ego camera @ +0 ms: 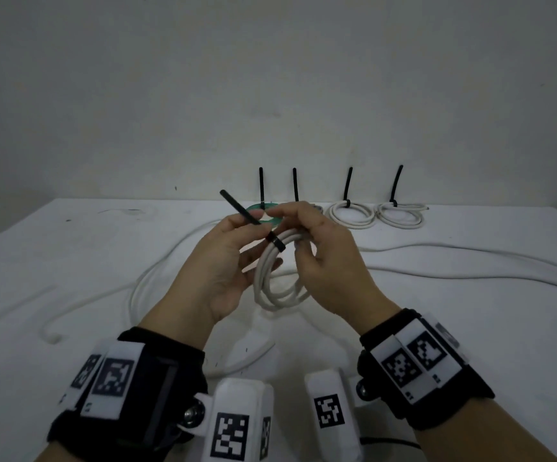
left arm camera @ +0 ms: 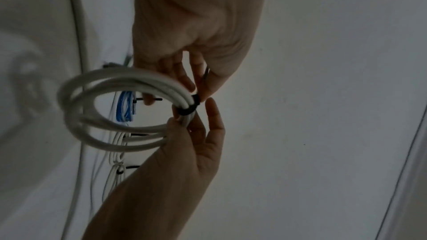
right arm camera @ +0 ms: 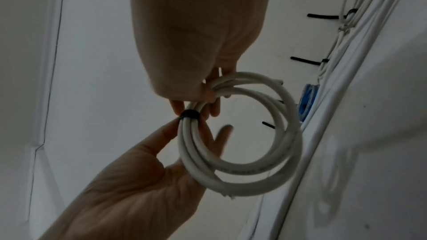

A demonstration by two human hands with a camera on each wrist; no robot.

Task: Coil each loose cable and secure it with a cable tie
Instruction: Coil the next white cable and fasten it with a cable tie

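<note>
A: Head view: where was the coil (ego camera: pixel 278 278)?

B: Above the worktop (ego camera: pixel 70 261). Right hand (ego camera: pixel 323 258) pinched its strands; left hand (ego camera: pixel 223 261) pinched the cable tie (ego camera: pixel 275 242) tail.

A: Technique?

B: Probably pull the tail straight, bracing beside the tie head.

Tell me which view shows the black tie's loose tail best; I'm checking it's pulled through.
The head view: the cable tie wraps the white coil, its tail angling up-left past the left hand. Both wrist views show only the band.
</note>
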